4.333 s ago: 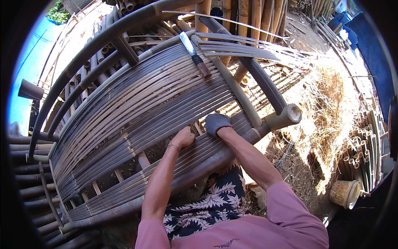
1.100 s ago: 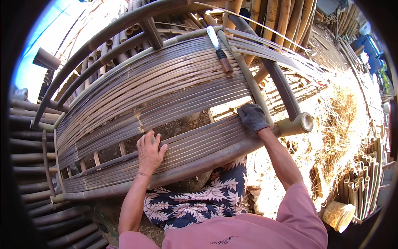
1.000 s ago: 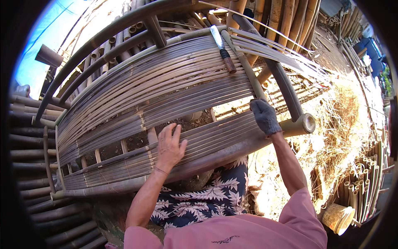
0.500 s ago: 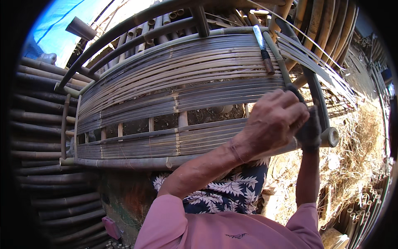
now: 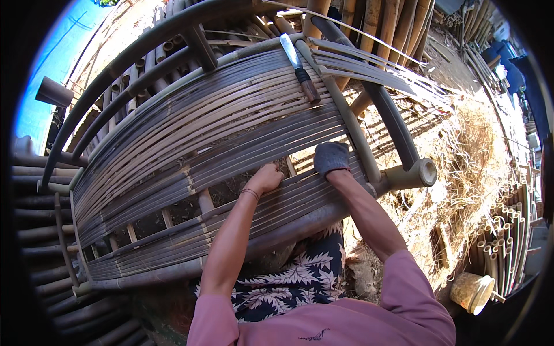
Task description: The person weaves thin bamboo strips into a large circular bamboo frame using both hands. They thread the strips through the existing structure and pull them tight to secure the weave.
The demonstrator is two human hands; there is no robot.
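Observation:
A long bamboo bench (image 5: 144, 282) lies across in front of me, its seat made of lengthwise bamboo slats (image 5: 231, 124). An open gap runs between the far slats and a nearer band of slats (image 5: 231, 222). My bare left hand (image 5: 266, 177) is closed at this gap, by the nearer band's far edge; what its fingers hold is hidden. My right hand (image 5: 332, 157), in a grey knitted glove, is closed at the gap's right end near the end rail; its fingertips are out of sight. A knife (image 5: 300, 68) with a dark wooden handle lies on the far right slats.
Loose bamboo strips (image 5: 386, 75) jut out past the bench's right end. Shavings (image 5: 461, 155) cover the ground there. Bamboo poles (image 5: 381, 26) stand behind, more poles (image 5: 46, 235) lie at left, and a cut bamboo piece (image 5: 472, 291) sits at lower right.
Both hands have left the right end rail, where they were close together, and are now apart over the slat gap, the left one farther left. The view has shifted and turned.

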